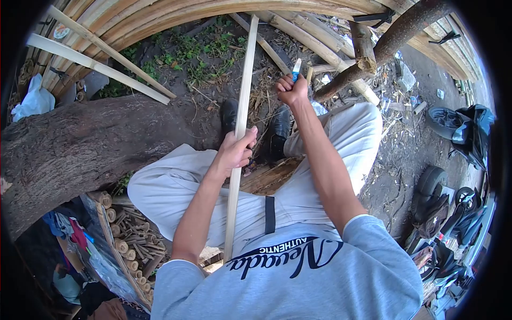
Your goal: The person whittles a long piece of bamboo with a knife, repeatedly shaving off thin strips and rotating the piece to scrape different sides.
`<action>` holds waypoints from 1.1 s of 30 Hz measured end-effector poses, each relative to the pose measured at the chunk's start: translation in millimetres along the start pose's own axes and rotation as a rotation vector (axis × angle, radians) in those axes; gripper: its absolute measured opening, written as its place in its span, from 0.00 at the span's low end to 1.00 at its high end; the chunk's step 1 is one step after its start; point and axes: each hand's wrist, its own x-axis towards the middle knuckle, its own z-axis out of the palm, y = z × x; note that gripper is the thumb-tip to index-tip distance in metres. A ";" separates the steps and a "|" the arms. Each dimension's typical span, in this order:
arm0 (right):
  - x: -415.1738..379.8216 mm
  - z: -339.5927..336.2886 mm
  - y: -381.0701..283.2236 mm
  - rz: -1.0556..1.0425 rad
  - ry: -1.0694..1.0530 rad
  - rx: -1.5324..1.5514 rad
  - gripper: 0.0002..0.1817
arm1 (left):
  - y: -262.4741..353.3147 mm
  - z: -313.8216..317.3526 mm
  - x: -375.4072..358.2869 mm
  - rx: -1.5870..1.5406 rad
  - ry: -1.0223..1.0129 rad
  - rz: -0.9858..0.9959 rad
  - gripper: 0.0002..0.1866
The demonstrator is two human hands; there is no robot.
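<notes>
Pale bamboo strip (241, 122), long, flat, left hand (234, 152) gripping its middle, right hand (292, 89) fisted around knife (296, 69)

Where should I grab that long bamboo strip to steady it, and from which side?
Grip the bamboo strip at mid-length, where the left hand wraps it now, coming from its left. It is thin, flat and slanted upward from the lap, and the right hand holds a knife to its right.

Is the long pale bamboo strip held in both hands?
No, only the left hand grips the long pale bamboo strip; the right hand holds a blue-handled knife.
</notes>
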 end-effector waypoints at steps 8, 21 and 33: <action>18.2 -10.2 52.8 -0.065 0.135 0.360 0.17 | 2.2 9.6 -8.3 -0.081 -0.140 0.081 0.18; 28.3 -10.0 74.9 -0.119 0.224 0.241 0.17 | -2.8 13.4 -13.5 -0.037 -0.077 0.008 0.15; 61.9 2.0 44.9 -0.139 0.145 0.137 0.20 | -1.6 16.4 -23.7 -0.002 -0.223 -0.060 0.11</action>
